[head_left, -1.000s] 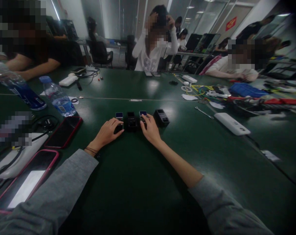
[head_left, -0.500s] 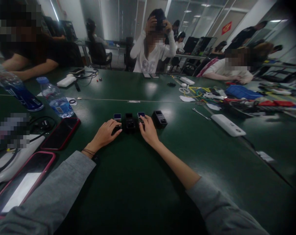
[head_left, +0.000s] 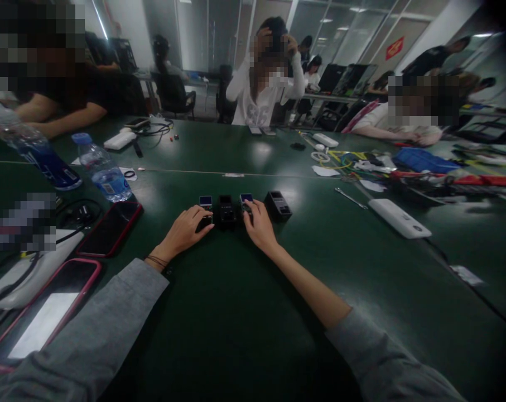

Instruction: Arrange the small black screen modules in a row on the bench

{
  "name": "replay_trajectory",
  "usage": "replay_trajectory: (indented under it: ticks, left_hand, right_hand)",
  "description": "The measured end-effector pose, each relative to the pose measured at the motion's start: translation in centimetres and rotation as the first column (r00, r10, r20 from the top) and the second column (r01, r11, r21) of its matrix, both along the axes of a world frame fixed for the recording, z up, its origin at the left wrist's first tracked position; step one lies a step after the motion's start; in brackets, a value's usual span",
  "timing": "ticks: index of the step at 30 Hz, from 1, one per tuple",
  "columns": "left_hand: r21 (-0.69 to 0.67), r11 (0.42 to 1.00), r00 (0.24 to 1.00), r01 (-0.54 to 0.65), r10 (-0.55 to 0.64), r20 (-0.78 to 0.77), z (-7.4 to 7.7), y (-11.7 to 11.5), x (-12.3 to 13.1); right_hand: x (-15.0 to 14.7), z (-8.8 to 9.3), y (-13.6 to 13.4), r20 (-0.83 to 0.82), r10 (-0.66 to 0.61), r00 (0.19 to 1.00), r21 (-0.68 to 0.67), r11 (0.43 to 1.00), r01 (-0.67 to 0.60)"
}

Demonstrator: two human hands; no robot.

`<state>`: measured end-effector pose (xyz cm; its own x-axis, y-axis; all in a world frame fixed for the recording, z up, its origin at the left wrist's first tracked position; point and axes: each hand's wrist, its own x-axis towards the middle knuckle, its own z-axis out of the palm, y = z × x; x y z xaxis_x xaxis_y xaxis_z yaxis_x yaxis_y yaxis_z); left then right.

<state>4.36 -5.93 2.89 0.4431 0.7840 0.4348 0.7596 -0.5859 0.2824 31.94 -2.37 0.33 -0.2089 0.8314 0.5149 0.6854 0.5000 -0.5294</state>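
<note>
Over the last second my hands are hardly changing anything: only my view is drifting slightly, while the row in front of me is keeping its order. My left hand [head_left: 189, 228] is staying over the left device [head_left: 206, 200], its fingers and thumb curving around the nearer part and leaving the small screen showing. My right hand [head_left: 259, 228] is staying over the right device [head_left: 246, 197] in much the same way, forefinger and thumb parted. Under both hands the fingers are hiding the contact, so I cannot tell whether I am clamping the devices or just resting on them.

Both devices are sitting on the green worktop [head_left: 236, 312]. The middle black case [head_left: 226, 211] is standing between them, untouched, and the outer black case [head_left: 279, 205] is lying at a slant just beyond my right hand, also untouched. Well off to my left, the red-edged phone [head_left: 111, 228] is lying near the small water bottle [head_left: 103, 174].

As I am judging it, this steadiness is meaning a pause or some fine fingering at the two devices, with nothing being carried anywhere.
</note>
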Motion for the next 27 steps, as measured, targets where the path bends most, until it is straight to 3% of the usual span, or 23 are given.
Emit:
replay_trajectory:
  ticks: [20, 27]
  left_hand:
    - [-0.026, 1.000, 1.000, 0.004, -0.003, 0.010, 0.29, -0.06, 0.11]
    - [-0.017, 0.999, 1.000, 0.027, -0.027, 0.013, 0.11, 0.12, -0.05]
  right_hand:
    - [0.19, 0.23, -0.09, 0.002, 0.003, 1.000, -0.045, 0.999, -0.003]
    - [0.29, -0.15, 0.17, 0.000, 0.003, 1.000, 0.003, 1.000, -0.003]
